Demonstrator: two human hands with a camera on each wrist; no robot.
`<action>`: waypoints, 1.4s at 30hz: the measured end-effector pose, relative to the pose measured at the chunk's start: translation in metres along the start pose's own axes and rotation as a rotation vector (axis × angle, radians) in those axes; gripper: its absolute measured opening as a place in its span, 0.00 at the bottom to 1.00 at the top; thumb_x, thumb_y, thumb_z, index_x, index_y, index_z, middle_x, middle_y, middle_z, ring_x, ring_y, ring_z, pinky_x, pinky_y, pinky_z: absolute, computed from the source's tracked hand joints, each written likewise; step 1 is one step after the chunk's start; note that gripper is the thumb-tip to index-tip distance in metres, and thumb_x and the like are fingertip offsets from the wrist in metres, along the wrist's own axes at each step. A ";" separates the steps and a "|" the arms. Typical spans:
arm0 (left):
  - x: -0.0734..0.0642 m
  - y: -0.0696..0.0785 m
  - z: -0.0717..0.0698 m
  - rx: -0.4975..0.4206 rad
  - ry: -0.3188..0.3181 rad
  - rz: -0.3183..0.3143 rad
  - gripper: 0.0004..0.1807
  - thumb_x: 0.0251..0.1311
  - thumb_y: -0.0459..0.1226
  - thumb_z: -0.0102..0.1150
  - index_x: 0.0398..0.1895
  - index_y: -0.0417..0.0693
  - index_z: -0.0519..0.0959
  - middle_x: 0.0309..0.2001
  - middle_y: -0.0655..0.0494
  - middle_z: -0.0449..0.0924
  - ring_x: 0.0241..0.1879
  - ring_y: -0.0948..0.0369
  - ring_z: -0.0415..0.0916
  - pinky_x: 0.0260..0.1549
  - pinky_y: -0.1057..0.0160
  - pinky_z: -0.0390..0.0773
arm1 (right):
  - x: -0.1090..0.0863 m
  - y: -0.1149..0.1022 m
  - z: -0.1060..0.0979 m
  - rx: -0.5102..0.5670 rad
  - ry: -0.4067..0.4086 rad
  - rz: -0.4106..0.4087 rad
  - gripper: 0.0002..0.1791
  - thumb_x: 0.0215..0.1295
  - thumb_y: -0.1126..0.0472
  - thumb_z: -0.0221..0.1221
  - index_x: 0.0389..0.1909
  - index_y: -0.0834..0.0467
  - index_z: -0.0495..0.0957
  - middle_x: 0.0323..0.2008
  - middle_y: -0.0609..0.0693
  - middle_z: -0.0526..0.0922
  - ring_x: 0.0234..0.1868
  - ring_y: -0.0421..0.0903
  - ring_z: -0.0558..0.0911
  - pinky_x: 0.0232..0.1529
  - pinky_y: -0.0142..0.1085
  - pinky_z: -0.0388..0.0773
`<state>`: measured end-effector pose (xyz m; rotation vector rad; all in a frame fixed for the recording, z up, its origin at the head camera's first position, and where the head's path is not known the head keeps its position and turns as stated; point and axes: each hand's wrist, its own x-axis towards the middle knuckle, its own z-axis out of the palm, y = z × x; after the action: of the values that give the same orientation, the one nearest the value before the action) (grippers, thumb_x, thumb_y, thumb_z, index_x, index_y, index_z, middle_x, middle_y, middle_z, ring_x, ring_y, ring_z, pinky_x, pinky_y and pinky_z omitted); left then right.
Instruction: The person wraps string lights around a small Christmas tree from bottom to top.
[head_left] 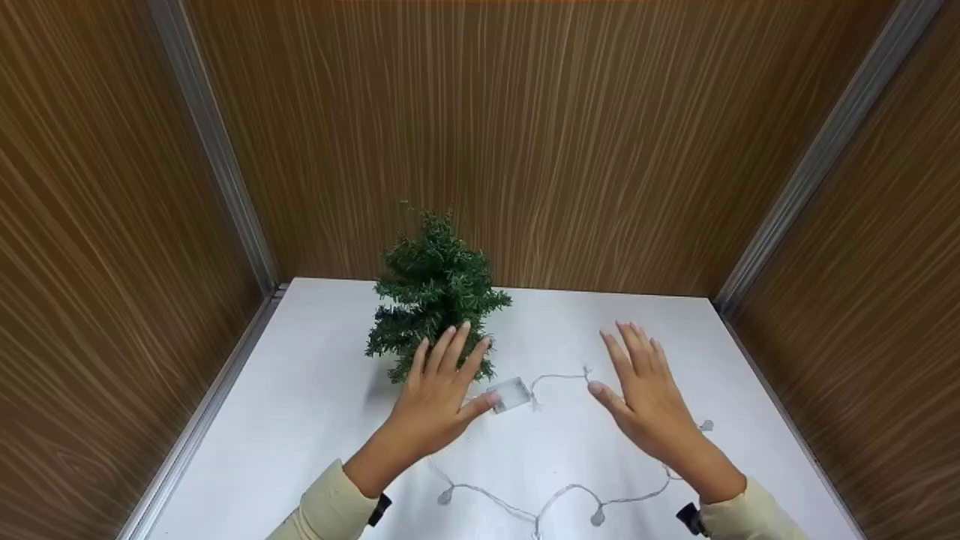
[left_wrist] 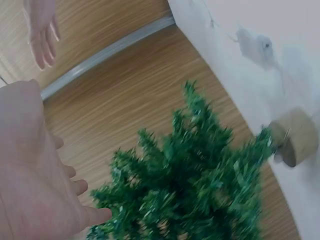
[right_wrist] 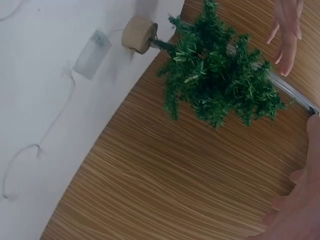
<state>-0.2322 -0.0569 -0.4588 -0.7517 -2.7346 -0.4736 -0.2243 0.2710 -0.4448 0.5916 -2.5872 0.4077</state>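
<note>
A small artificial Christmas tree (head_left: 439,281) stands upright on the white table; its round tan base (right_wrist: 136,35) shows in both wrist views. Beside it lies a clear battery box (head_left: 513,393), joined to a string of lights (head_left: 487,493) that loops across the table toward the front. My left hand (head_left: 435,401), fingers straight and spread, is held up in front of the tree's lower part and holds nothing. To the right, my right hand (head_left: 645,401) is likewise raised with straight fingers, above part of the light string, and grips nothing.
Wood-grain panels (head_left: 487,135) enclose the table (head_left: 300,360) at the back and both sides. Metal strips (head_left: 217,142) run along the panel corners. Several bulbs of the string, such as one bulb (head_left: 445,496), lie near the front.
</note>
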 end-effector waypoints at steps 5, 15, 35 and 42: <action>-0.010 0.002 0.016 -0.028 -0.006 0.007 0.42 0.73 0.67 0.32 0.83 0.62 0.40 0.83 0.51 0.32 0.81 0.49 0.35 0.74 0.37 0.42 | -0.011 -0.006 0.018 0.021 -0.021 -0.001 0.41 0.72 0.47 0.57 0.80 0.55 0.52 0.80 0.57 0.49 0.79 0.60 0.49 0.79 0.50 0.35; -0.029 0.004 0.047 -0.118 -0.071 -0.037 0.43 0.73 0.66 0.34 0.83 0.59 0.44 0.83 0.49 0.34 0.81 0.47 0.35 0.74 0.37 0.41 | -0.030 -0.016 0.047 0.094 -0.075 0.040 0.40 0.73 0.46 0.56 0.80 0.52 0.52 0.80 0.57 0.50 0.79 0.60 0.50 0.78 0.44 0.28; -0.054 -0.015 0.118 -0.234 -0.270 -0.143 0.50 0.65 0.74 0.31 0.82 0.56 0.48 0.82 0.47 0.39 0.80 0.46 0.41 0.72 0.33 0.45 | -0.067 -0.045 0.129 0.318 -0.343 0.205 0.43 0.73 0.32 0.45 0.80 0.52 0.54 0.79 0.58 0.53 0.79 0.62 0.51 0.72 0.66 0.50; -0.065 -0.023 0.132 -0.204 -0.287 -0.098 0.47 0.65 0.69 0.46 0.80 0.55 0.56 0.80 0.46 0.49 0.78 0.44 0.48 0.70 0.32 0.51 | -0.079 -0.055 0.153 0.387 -0.472 0.193 0.44 0.74 0.32 0.46 0.79 0.55 0.53 0.78 0.61 0.53 0.78 0.64 0.54 0.69 0.67 0.57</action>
<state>-0.2119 -0.0548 -0.6062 -0.7911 -3.0339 -0.7270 -0.1902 0.1926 -0.6042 0.6263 -3.0528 0.9485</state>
